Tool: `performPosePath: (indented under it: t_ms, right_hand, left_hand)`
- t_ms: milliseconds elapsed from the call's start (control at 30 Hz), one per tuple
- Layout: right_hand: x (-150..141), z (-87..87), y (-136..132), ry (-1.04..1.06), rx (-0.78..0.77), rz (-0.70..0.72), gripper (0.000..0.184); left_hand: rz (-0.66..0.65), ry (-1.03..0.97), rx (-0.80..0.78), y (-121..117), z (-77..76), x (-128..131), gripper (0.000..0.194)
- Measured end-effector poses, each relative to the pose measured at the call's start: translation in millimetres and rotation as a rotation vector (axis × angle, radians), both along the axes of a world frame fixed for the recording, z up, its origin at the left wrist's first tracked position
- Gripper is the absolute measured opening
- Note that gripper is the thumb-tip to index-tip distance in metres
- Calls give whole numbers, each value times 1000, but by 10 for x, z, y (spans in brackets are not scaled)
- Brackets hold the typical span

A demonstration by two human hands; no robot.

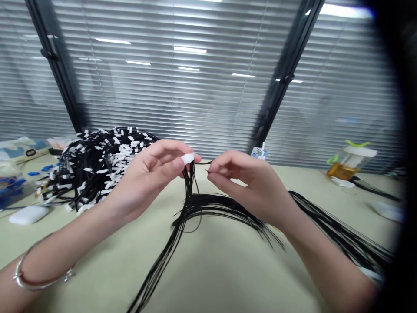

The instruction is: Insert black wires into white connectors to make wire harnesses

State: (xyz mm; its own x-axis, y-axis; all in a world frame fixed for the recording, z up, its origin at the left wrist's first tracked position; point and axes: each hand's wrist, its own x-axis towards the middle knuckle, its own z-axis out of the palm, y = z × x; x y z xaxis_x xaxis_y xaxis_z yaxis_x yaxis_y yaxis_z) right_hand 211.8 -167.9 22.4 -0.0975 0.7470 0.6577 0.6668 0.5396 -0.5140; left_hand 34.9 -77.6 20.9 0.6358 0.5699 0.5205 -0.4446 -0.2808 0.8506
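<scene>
Between the thumb and fingers of my left hand (146, 176) is a small white connector housing (188, 158), held up above the table. Several thin black wires (189, 182) hang down from it and run toward the lower left. To its right, my right hand (250, 182) pinches the thin end of one black wire (207, 171) between thumb and forefinger, a short gap from the housing. Beneath both hands a bundle of loose black wires (221, 202) lies across the table, crossing the hanging ones.
A large heap of black cables with white connectors (107, 161) sits at the left. More black wires (339, 230) lie at the right. A container of amber liquid (350, 165) stands at the back right. A white computer mouse (28, 214) is at the left; window blinds (172, 87) rise behind.
</scene>
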Motion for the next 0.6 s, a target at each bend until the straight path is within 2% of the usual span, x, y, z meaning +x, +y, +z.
performPosePath:
  t_ms: [67,233,433,600]
  right_hand:
    - [-47,10,-77,8,44,-11,2]
    - [-142,7,-200,-33,132,-68,9]
    - [-214,19,-287,-152,184,-183,10]
    - [-228,19,-363,-254,266,-267,7]
  left_hand:
    - [-41,29,9,24,5,5,9]
    - [-173,44,-139,49,21,1,29]
    - [-380,86,-162,97,-29,8,26]
    - [-412,71,-186,84,-105,45,27]
